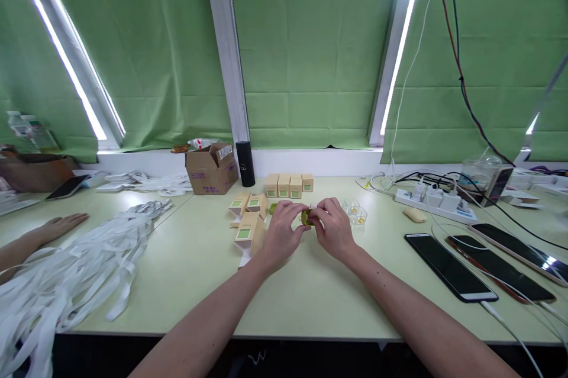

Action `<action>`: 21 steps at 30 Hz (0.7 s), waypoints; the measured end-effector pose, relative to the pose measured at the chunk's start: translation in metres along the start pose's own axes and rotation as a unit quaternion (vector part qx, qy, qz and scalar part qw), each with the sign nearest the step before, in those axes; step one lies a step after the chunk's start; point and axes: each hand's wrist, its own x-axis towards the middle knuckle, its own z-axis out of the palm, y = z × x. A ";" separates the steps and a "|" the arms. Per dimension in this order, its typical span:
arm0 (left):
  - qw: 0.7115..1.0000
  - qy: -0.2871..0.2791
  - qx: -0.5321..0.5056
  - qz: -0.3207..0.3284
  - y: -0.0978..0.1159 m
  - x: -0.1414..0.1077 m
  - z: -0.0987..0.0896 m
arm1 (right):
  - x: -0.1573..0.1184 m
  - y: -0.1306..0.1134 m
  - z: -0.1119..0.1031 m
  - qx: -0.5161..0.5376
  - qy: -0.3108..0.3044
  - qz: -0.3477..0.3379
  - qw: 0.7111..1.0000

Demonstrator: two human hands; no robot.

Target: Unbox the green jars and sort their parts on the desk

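Note:
My left hand (284, 230) and my right hand (332, 229) meet over the middle of the table, fingers closed on a small olive-green round piece (305, 217). What kind of piece it is cannot be made out, since fingertips cover part of it. Left of my left hand lie opened kraft boxes (251, 231) with green squares on them. Another green round piece (273, 208) shows just behind that hand. Small clear containers (356, 213), one with something yellowish inside, stand beyond my right hand.
Several closed small boxes (284, 185) stand behind my hands, near a black cylinder (245, 164) and a cardboard carton (212, 171). White straps (102, 254) and another person's hand (57, 229) lie left. Phones (450, 265), cables and a power strip (437, 205) occupy the right.

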 end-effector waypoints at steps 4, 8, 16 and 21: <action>1.000 0.021 0.000 0.003 -0.002 0.000 0.002 | 0.000 0.000 0.000 0.008 0.004 -0.014 1.000; 1.000 0.030 0.000 0.006 -0.004 0.000 0.003 | 0.000 0.001 0.000 -0.006 0.012 -0.040 0.999; 0.999 0.047 -0.019 -0.003 -0.004 0.000 0.005 | 0.002 -0.001 -0.003 -0.035 0.053 -0.094 0.994; 0.999 0.048 -0.020 -0.014 -0.003 0.001 0.004 | 0.003 -0.002 -0.003 -0.042 0.058 -0.105 0.992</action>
